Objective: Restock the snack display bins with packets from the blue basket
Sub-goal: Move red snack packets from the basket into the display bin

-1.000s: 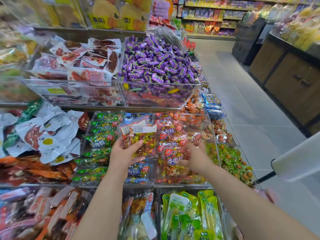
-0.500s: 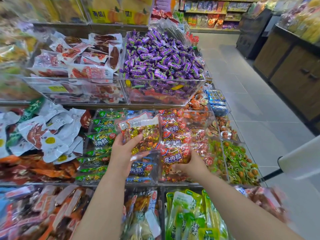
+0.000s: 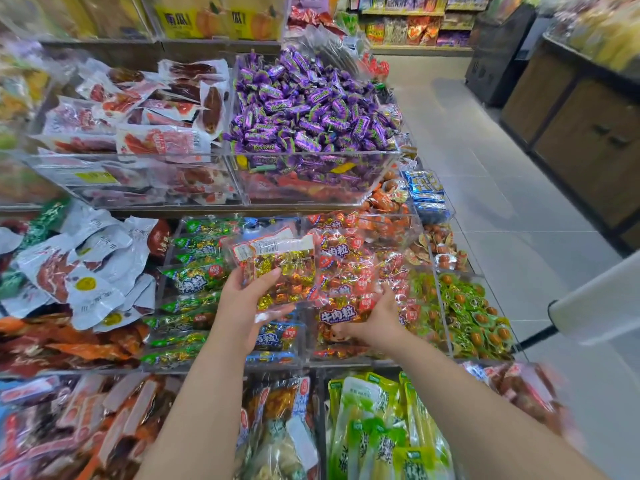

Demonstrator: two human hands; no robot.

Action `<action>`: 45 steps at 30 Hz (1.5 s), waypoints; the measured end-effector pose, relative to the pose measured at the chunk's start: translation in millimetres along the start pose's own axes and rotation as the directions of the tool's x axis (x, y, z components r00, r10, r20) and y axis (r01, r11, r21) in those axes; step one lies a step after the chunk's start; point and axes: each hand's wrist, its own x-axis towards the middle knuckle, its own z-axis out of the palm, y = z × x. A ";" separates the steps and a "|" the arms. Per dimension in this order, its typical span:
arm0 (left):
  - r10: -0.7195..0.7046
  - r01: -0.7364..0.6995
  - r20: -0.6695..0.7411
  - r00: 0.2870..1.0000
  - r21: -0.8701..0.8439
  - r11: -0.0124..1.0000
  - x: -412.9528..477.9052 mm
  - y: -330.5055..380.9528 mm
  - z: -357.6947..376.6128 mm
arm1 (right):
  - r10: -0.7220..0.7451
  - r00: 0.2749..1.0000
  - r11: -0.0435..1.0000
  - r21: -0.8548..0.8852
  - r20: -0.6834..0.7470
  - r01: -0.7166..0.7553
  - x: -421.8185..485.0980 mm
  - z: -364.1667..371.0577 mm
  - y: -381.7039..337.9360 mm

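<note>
Left grip (image 3: 247, 303) clamped on clear packet (image 3: 280, 268): looks light, crinkly, slippery, so pinch its sealed edge. Right grip (image 3: 379, 322) seemingly curls round red packets (image 3: 341, 311).

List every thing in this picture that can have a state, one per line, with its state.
left grip, holds the clear packet between thumb and fingers
clear packet, raised above the bins, label side up
right grip, holds a red packet
purple sweets bin, heaped above its rim
cupboard doors, shut
</note>
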 end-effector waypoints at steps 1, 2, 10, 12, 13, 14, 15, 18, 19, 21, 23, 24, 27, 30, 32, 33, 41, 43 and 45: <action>-0.009 0.010 0.014 1.000 -0.004 1.000 -0.3 -0.6 1.6 | -0.002 1.000 0.999 0.036 -0.012 0.003 -4.8 -6.0 -0.6; -0.021 0.022 0.041 0.999 -0.011 1.000 -1.2 -1.1 3.5 | -0.043 0.997 0.995 0.086 -0.068 0.049 -10.9 -12.8 -2.4; -0.036 0.018 0.261 0.965 0.070 0.997 -11.3 -3.4 36.1 | -0.414 0.909 0.891 0.223 0.043 0.395 -52.6 -43.3 -49.1; -0.040 0.011 0.250 0.967 0.116 0.993 -12.9 -3.4 42.4 | -0.398 0.917 0.894 0.232 0.020 0.382 -53.3 -43.9 -53.2; -0.054 0.022 0.231 0.971 0.139 0.990 -13.0 -2.9 44.2 | -0.393 0.920 0.889 0.258 0.005 0.378 -53.8 -46.1 -51.7; -0.070 0.039 0.209 0.976 0.147 0.988 -12.6 -2.9 45.0 | -0.388 0.921 0.880 0.286 -0.028 0.380 -54.8 -48.9 -50.0; -0.083 0.058 0.181 0.980 0.139 0.989 -11.8 -2.7 44.9 | -0.394 0.914 0.859 0.314 -0.097 0.403 -55.8 -52.8 -48.5; -0.172 0.166 0.118 0.978 0.063 0.984 -9.4 -0.2 43.7 | -0.568 0.740 0.700 0.260 -0.361 0.665 -60.4 -67.9 -47.1; -0.222 0.221 0.156 0.962 0.027 0.975 -8.1 0.4 43.5 | -0.684 0.613 0.625 0.116 -0.396 0.772 -61.6 -72.6 -47.9; -0.264 0.273 0.291 0.920 0.009 0.962 -9.3 1.6 44.8 | -0.855 0.409 0.464 -0.119 -0.317 0.878 -62.3 -74.8 -48.2; -0.247 0.246 0.338 0.908 0.045 0.968 -11.8 2.8 47.9 | -0.897 0.389 0.424 -0.161 -0.212 0.891 -64.2 -70.1 -46.9; -0.231 0.229 0.334 0.914 0.045 0.972 -12.8 2.0 49.1 | -0.890 0.420 0.446 -0.152 -0.175 0.882 -65.3 -67.3 -45.7; -0.145 0.152 0.301 0.942 0.002 0.988 -13.4 0.8 49.2 | -0.782 0.622 0.623 -0.002 -0.049 0.783 -67.5 -66.8 -39.5; -0.053 0.070 0.251 0.966 -0.058 0.996 -14.0 -2.5 46.8 | -0.431 0.891 0.770 0.573 0.141 0.281 -64.0 -67.8 -38.4; -0.005 0.012 0.230 0.973 -0.029 1.000 -16.0 -6.0 47.7 | -0.297 0.918 0.716 0.698 0.263 0.032 -62.5 -59.9 -36.4; 0.013 -0.015 0.223 0.975 0.007 1.000 -16.4 -8.6 48.4 | -0.256 0.926 0.763 0.646 0.278 0.017 -60.0 -55.2 -34.4; 0.149 -0.148 -0.049 0.988 0.033 0.988 -9.6 4.0 20.6 | -0.290 0.951 0.926 0.281 0.104 0.251 -36.0 -53.5 -1.8; 0.145 -0.144 -0.064 0.987 0.023 0.989 -6.6 8.9 14.0 | -0.339 0.928 0.939 0.114 0.154 0.325 -33.4 -43.1 4.2; 0.142 -0.141 -0.067 0.988 0.011 0.990 -4.9 10.8 11.6 | -0.356 0.912 0.933 0.016 0.202 0.360 -31.2 -29.0 10.2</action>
